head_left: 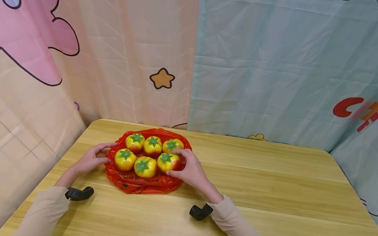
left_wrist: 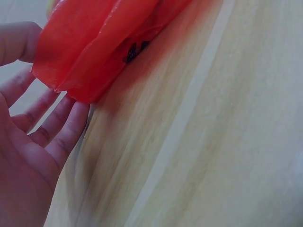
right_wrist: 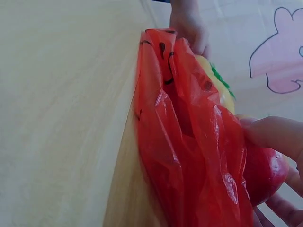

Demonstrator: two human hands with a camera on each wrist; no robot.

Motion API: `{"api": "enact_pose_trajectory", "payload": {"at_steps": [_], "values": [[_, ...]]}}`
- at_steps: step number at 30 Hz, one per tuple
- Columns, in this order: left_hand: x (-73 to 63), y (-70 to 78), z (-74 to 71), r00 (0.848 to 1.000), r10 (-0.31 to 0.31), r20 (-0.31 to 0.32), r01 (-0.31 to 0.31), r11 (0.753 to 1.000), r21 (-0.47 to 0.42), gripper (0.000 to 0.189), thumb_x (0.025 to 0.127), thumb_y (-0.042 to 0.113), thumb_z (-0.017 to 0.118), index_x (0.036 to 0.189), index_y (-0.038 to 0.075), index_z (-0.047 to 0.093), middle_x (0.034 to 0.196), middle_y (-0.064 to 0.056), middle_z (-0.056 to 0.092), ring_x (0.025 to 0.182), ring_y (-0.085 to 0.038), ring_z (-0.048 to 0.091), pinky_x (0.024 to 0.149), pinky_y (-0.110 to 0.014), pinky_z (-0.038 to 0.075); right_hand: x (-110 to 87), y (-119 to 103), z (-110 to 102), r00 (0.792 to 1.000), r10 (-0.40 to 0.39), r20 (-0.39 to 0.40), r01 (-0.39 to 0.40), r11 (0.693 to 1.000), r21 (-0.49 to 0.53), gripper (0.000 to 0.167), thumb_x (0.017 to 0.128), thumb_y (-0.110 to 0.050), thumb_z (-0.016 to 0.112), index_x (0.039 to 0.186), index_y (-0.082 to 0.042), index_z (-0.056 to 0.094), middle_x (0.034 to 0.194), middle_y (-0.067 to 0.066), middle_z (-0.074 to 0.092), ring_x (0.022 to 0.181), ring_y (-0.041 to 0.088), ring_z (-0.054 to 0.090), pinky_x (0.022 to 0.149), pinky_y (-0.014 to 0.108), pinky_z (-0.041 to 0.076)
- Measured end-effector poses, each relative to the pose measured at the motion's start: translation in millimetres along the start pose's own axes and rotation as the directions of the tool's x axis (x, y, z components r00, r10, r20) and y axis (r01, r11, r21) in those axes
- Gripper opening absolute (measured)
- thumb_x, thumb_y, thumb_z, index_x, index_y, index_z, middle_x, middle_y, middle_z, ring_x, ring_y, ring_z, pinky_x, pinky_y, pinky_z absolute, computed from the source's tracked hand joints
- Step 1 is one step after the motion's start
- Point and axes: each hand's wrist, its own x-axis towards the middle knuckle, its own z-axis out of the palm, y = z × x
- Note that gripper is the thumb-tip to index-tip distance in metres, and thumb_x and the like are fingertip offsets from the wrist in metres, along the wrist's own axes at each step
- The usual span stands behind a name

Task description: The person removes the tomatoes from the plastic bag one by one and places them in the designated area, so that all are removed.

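Being held between the thumb and fingers of the right hand (head_left: 193, 172) is the near-right fruit (head_left: 166, 164), a yellow-and-red piece with a green star-shaped top! It is being clasped from the far side by the fingers and from the near side by the thumb. Alongside, five other fruits (head_left: 145, 167) are being cradled, the six being arranged in two rows of three, near and far, inside a crinkled red plastic bag (head_left: 150, 188). And the bag? It is being spread out on the left half of the wooden table (head_left: 265, 193), toward the far edge, with dark printing being displayed on its near side. Over on the left, the bag's rim is being touched by the left hand (head_left: 91, 158), its fingers being spread, a wide gap being left between thumb and fingertips. Beige sleeves (head_left: 245, 234) are being worn on both arms, and a black device (head_left: 80, 194) is being carried at each wrist. Behind it all, the far side is being closed off by hanging cloth (head_left: 272, 65), peach on the left, blue-green on the right, where an orange star (head_left: 162, 78) is being shown left of the seam.
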Motion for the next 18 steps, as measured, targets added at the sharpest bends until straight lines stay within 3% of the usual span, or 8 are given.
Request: {"api": "enact_pose_trajectory", "payload": {"at_steps": [10, 18], "values": [[0.1, -0.6, 0.1, 1.0, 0.001, 0.002, -0.001, 1.0, -0.025, 0.054, 0.089, -0.003, 0.054, 0.141, -0.009, 0.038, 0.143, -0.032, 0.036, 0.101, 0.005, 0.047, 0.08, -0.016, 0.049, -1.5, -3, -8, 1.0, -0.003, -0.028, 0.004, 0.999, 0.036, 0.056, 0.067, -0.017, 0.087, 0.117, -0.013, 0.063, 0.118, 0.007, 0.059, 0.113, 0.022, 0.055, 0.097, 0.04, 0.048], [0.1, 0.0, 0.1, 1.0, -0.006, 0.002, 0.006, 1.0, -0.03, 0.054, 0.089, -0.002, 0.055, 0.14, -0.007, 0.039, 0.144, -0.03, 0.036, 0.102, 0.006, 0.047, 0.081, -0.015, 0.049, -5.5, -2, -18, 0.999, -0.017, -0.049, 0.02, 0.998, 0.051, 0.056, 0.068, -0.015, 0.086, 0.118, -0.011, 0.062, 0.117, 0.008, 0.059, 0.106, 0.021, 0.057, 0.087, 0.036, 0.054]]}}
